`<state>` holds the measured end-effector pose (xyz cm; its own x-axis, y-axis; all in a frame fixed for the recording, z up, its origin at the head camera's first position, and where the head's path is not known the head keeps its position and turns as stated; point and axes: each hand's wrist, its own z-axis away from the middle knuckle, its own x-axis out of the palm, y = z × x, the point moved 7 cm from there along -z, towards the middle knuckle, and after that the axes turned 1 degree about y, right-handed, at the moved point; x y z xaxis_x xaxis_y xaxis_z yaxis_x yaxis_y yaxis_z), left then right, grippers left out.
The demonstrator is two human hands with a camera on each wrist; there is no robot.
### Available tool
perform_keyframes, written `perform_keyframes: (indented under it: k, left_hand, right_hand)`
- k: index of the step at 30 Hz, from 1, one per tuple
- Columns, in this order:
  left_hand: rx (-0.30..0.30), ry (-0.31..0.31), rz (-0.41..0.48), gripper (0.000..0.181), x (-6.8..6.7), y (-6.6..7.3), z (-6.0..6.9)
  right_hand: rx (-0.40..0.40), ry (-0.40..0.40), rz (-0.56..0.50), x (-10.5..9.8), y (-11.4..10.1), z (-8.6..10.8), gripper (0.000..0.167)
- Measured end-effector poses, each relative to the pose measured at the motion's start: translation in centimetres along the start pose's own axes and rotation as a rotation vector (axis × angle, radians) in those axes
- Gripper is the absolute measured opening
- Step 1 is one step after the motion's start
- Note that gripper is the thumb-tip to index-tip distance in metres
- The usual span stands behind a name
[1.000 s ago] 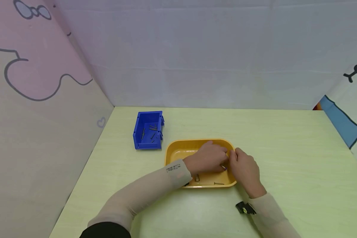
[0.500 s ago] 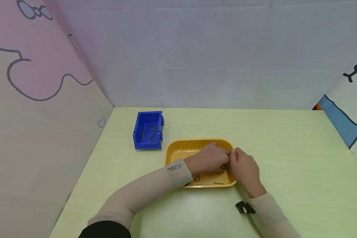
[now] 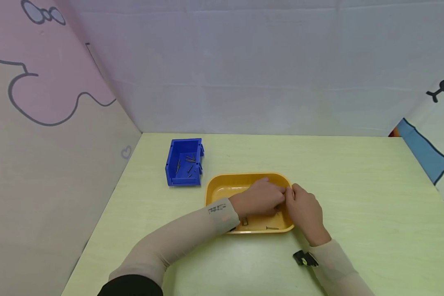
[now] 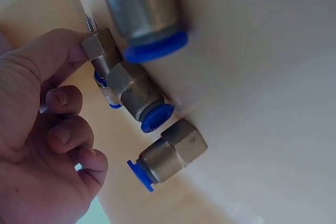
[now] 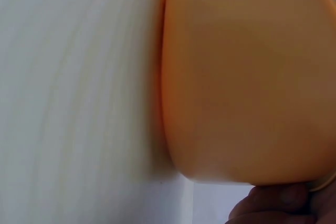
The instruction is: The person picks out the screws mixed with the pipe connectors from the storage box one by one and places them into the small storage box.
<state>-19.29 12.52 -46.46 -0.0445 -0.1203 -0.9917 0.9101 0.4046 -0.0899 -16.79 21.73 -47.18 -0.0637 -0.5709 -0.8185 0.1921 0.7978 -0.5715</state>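
Note:
My left hand (image 3: pixel 259 197) reaches into a yellow tray (image 3: pixel 222 189), at its right end. In the left wrist view its lower fingers curl inward, while the thumb side touches a brass-coloured tube fitting (image 4: pixel 100 45). Threaded screw ends (image 4: pixel 92 23) show just past the fingertips; whether the fingertips pinch them is hidden. More fittings with blue collars (image 4: pixel 156 118) lie close by, one of them a loose fitting (image 4: pixel 173 153) below. My right hand (image 3: pixel 305 211) grips the tray's right rim, fingers bent under the edge. Near the front wall lie a screw (image 3: pixel 271 228) and a small fitting (image 3: pixel 245 221).
A blue bin (image 3: pixel 185 181) with several screws (image 3: pixel 190 160) inside stands behind and left of the tray. Both sit on a pale wood-look table (image 3: pixel 355 197). A white cloth wall (image 3: pixel 244 70) closes off the back, and a printed wall (image 3: pixel 40 164) borders the left side.
My left hand has shifted slightly right and forward. A blue-collared fitting visible below its fingers in the earlier head frames is now mostly covered. The right hand and tray hold still.

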Motion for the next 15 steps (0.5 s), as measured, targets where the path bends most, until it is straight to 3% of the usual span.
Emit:
perform_keyframes:
  k: [9, 15]
  left_hand:
    - [0.071, 0.009, 0.056, 0.019, -0.5, 0.2, 0.1]
    - [0.072, 0.004, 0.13, 0.022, -1.5, -0.2, 0.2]
  right_hand:
    - [-0.011, 0.007, 0.006, 0.1, 0.1, 0.2, 0.041]
    - [-0.031, 0.018, 0.0, -0.1, -0.1, 0.3, 0.042]
